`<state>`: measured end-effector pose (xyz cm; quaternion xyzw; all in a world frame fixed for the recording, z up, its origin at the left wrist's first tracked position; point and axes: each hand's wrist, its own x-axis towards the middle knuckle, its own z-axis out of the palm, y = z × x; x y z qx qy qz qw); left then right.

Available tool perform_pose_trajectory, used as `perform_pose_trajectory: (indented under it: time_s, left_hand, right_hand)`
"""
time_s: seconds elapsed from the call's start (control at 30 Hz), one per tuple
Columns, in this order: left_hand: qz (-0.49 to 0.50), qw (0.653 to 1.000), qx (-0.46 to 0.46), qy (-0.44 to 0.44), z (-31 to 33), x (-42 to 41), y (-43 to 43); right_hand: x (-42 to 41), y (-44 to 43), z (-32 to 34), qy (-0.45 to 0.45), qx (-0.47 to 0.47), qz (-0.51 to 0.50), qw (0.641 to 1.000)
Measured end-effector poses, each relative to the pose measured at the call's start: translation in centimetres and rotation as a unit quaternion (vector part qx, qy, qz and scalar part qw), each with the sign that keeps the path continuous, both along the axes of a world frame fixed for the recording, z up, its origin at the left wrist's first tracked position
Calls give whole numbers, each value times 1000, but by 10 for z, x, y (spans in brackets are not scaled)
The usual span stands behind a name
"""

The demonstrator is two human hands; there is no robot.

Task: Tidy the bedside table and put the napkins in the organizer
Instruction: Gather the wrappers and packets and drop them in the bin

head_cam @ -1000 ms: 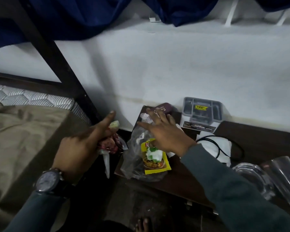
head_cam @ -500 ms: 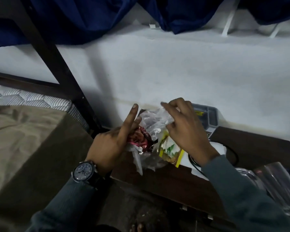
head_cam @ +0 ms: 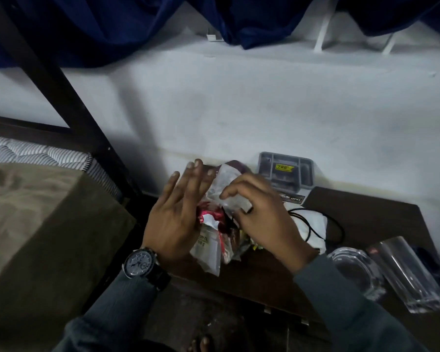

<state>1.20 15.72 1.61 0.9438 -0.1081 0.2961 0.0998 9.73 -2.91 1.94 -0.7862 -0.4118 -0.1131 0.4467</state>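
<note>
Left hand has unfolded since half a second ago, fingers now straight and flat against the wrapper bundle | right hand curled, pinching the clear bag above the bedside table | napkins on the table under a black cable, just right of that hand | organizer behind, against the wall | ashtray and glass far right

Grey organizer stands behind white napkins on dark table.
</note>
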Motion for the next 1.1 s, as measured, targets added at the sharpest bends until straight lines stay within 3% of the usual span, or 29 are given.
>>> perform_pose_trajectory:
  time_s: [0.1,0.23,0.3,0.4,0.5,0.6,0.77,0.93,1.1]
  left_hand:
    - [-41,999,-24,21,5,0,1]
    - [-34,999,-29,26,17,-10,1]
    - [-18,999,-25,23,19,-18,5]
    - [19,997,-45,54,20,-29,14]
    - [63,993,-56,85,16,-36,20]
    - [79,989,-52,112,9,-38,20]
    - [74,991,-40,99,7,-39,22]
    - [76,990,-57,105,6,-42,21]
    - [77,991,-77,77,4,-51,26]
  right_hand:
    - [-11,3,-8,36,48,9,998]
    - [-17,-9,-12,33,4,-10,999]
    - [-10,-24,-16,18,-54,-64,996]
    - [2,-49,-29,64,-202,-137,968]
    - [2,-50,-46,111,-351,-102,924]
    - [-1,-34,-59,102,-399,-89,907]
    - [4,-23,-66,53,-429,-95,897]
    - [10,-24,-69,131,-412,-95,897]
    - [19,-26,-73,118,-413,-129,894]
